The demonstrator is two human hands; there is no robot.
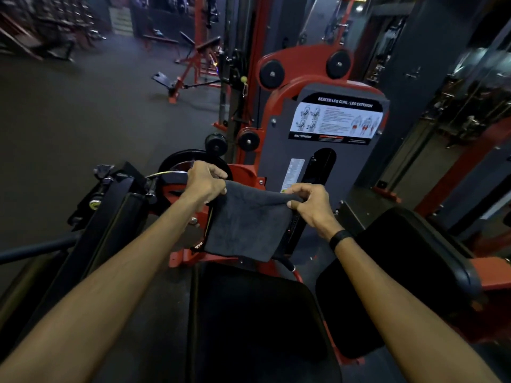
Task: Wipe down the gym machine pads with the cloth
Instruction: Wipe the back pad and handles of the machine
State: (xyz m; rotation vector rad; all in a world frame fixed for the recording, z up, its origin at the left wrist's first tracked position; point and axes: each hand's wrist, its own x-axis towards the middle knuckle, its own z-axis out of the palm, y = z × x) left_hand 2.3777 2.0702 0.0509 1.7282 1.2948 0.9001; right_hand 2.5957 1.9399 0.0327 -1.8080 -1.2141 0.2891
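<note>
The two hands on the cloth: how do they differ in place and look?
The left hand pinches the cloth's higher upper corner, farther from the camera; the right hand pinches the lower corner, nearer. The right wrist wears a black band; the left wrist is bare. Both hold the grey cloth hanging between them.

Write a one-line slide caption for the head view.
Both hands, left hand and right hand, hold a grey cloth stretched above the leg machine's black seat pad.

Open floor to the left. Ahead, blocked by red weight-stack tower. Narrow gap between seat pad and back pad; lever arm crowding left side.
</note>
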